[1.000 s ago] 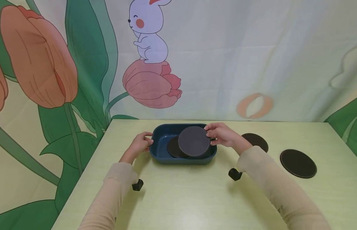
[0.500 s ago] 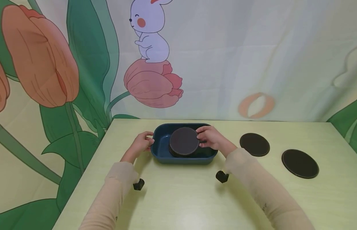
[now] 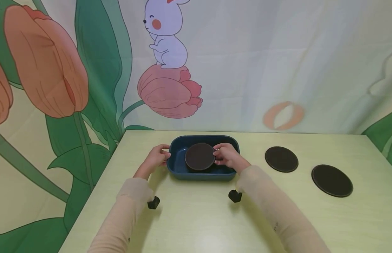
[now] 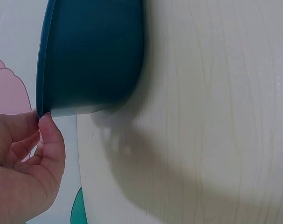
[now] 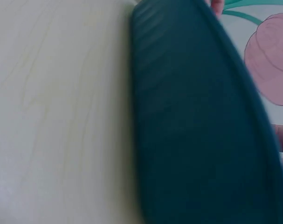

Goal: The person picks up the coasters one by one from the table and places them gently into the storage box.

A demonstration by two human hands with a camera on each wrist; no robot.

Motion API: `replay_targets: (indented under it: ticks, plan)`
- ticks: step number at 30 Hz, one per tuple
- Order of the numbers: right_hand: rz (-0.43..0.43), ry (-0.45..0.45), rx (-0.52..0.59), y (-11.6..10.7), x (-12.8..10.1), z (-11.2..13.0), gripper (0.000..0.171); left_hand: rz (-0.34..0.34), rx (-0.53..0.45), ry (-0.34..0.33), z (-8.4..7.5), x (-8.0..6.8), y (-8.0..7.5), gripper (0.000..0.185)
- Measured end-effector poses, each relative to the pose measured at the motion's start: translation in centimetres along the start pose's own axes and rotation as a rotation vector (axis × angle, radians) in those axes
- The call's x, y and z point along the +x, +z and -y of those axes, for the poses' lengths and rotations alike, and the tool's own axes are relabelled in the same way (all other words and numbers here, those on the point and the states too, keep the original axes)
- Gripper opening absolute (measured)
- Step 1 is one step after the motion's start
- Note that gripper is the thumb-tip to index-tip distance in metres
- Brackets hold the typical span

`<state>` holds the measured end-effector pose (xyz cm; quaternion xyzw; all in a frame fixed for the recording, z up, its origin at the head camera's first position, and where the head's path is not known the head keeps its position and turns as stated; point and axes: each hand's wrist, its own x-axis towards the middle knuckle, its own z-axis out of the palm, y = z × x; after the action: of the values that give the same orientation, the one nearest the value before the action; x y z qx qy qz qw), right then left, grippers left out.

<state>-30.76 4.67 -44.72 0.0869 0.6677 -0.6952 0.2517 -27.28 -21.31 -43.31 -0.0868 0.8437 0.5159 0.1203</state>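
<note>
Pale green worktop [image 3: 199, 221] before a tulip-and-rabbit curtain, left hand [image 3: 155, 159] pinching the rim of the dark blue rectangular plastic tub [image 3: 180, 168], right hand [image 3: 227, 155] gripping the edge of a round dark brown coaster [image 3: 200, 156] low inside it; stacking step likely, release probably due.

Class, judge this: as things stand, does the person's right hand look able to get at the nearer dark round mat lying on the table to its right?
Probably yes: bare table lies between the right hand and that mat, though the hand holds another mat in the blue tray.
</note>
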Motion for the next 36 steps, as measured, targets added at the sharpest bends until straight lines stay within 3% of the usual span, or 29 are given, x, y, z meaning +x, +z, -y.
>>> replay_targets:
  ticks: [14, 29, 36]
  plan:
    - [-0.095, 0.025, -0.087, 0.5, 1.4, -1.0, 0.029, -0.002, 0.01, 0.004, 0.0, -0.1, 0.0, 0.038]
    - [-0.264, -0.015, -0.334, 0.9, 0.9, -1.0, 0.024, -0.005, 0.013, -0.003, -0.1, 0.0, 0.1, 0.038]
    - [-0.232, -0.053, -0.34, 1.0, 0.2, 0.1, 0.031, -0.008, 0.007, -0.016, -0.2, -0.1, 0.1, 0.039]
